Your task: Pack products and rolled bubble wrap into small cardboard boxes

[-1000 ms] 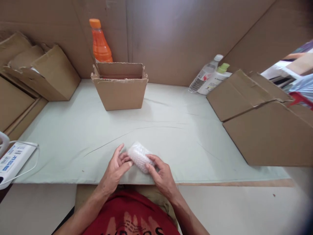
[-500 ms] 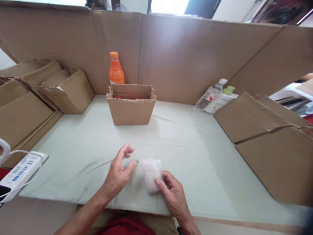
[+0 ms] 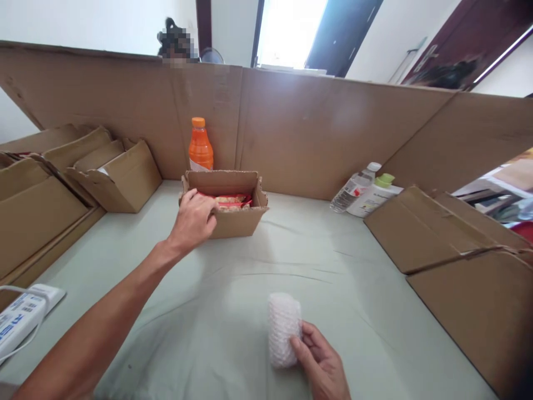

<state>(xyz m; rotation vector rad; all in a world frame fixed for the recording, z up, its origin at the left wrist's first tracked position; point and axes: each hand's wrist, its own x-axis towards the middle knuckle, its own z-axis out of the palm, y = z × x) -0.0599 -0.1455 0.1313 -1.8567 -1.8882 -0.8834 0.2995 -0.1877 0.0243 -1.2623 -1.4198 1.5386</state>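
Observation:
My left hand [image 3: 194, 216] is at the left front corner of a small open cardboard box [image 3: 235, 223], its fingers curled over the rim and the thumb at the front wall. Red packets [image 3: 233, 201] lie inside this box; the hand hides part of them. My right hand [image 3: 320, 355] grips a bundle in white bubble wrap [image 3: 285, 330] by its right side, near me above the table. What the wrap covers cannot be made out. Behind the box stands a bottle with orange contents [image 3: 201, 147].
Cardboard boxes [image 3: 120, 178] line the left, and more boxes [image 3: 474, 305] the right. A clear bottle [image 3: 356, 189] and a white bottle with a green cap [image 3: 372, 199] lean at the back right. A power strip [image 3: 25, 314] lies left. A cardboard wall [image 3: 300, 128] closes the back.
My left hand has moved forward from beside the bundle and taken hold of the box rim. More of the box's inside shows. The view has tilted up. My right hand keeps the bundle.

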